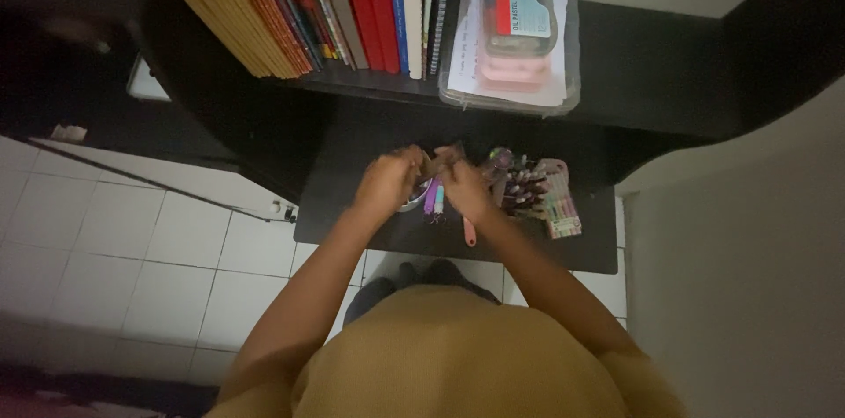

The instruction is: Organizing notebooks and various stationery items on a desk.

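My left hand (387,182) and my right hand (464,189) meet over a low black shelf (352,216), both closed around a small dark object (437,163) held between them; what it is I cannot tell. Just below the hands lie several pens, purple and light blue (434,201), and a pink-handled tool (469,231) pokes out under my right wrist. A small round container (414,203) sits partly hidden under my left hand.
To the right of my hands stand a cluster of markers (526,189) and a pack of pastel pens (562,205). On the shelf above are upright books (334,4) and a clear plastic box (519,31) holding papers and a crayon case. White floor tiles (132,242) lie to the left.
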